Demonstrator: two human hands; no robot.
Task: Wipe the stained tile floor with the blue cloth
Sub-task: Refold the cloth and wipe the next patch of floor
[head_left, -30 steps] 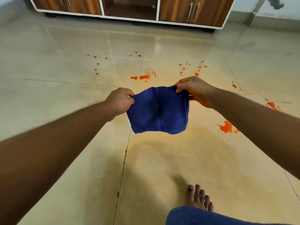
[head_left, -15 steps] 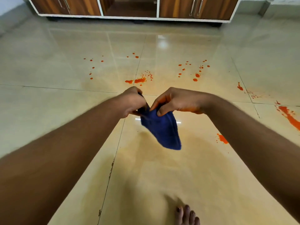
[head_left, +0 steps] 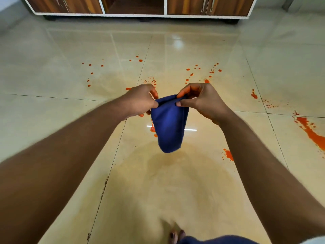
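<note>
Since half a second ago the hands have drawn slightly apart at the top edge of the blue cloth [head_left: 168,125], which now hangs a little wider and fuller than the narrow bunch seen then; a second ago it was spread broad between hands held well apart. Cloth: deep blue, soft towel-like texture, folded over itself, top edge gathered, bottom end rounded. Long axis runs vertical, top at the fingers, lower end pointing down toward the tile floor [head_left: 175,191], held in the air above it. Left hand [head_left: 140,101] pinches the cloth's upper left corner, fingers curled on it. Right hand [head_left: 200,101] pinches the upper right edge between thumb and fingertips. Hands close together, not touching. Orange-red stains [head_left: 311,132] spatter the glossy beige tiles ahead and to the right, the largest streak at far right; a small splash shows just beside the cloth's left edge. Wooden cabinet [head_left: 137,6] with white frame along the far wall. Toes [head_left: 175,235] at the bottom edge.
</note>
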